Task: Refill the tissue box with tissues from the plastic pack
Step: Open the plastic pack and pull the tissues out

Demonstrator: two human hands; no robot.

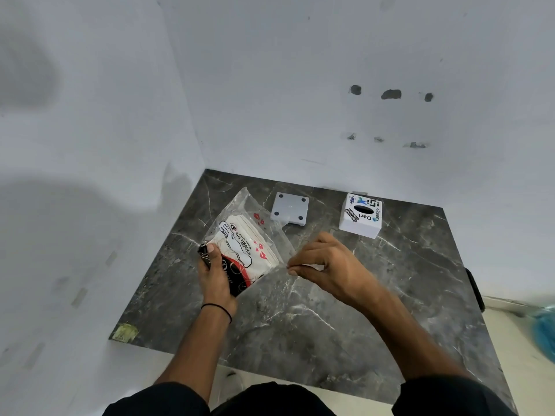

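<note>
Desk [345, 310]: dark marbled top set into a white corner, carrying all items; surface level and dry as far as can be seen

Plastic pack [240, 250]: held tilted above the left-centre of the desk, well apart from the box; its clear wrapper stands open toward the right and the far side, loose film reaching out to the right hand; the stack of tissues [255, 235] sits inside, edges fanned toward the opening

Tissue box [360, 216]: white cube with printed logos, at the far right of the desk, oval slot facing up; no tissue shows in the slot; a white square plate [289, 208] with four dark corner spots lies just left of it, judged to be the box's removed base

Left hand [214, 271]: clenched on the dark lower end of the pack, thumb on top

Right hand [327, 265]: fingertips pinched on the loose film edge at the pack's mouth; whether a tissue is caught in the pinch cannot be told

Step in hand, as judged: widening the mouth to free the stack; recommended: keep the left grip on the sealed end, draw the film back instead of tearing, then take the whole stack squarely by its sides so the folds stay in order for the slot
</note>
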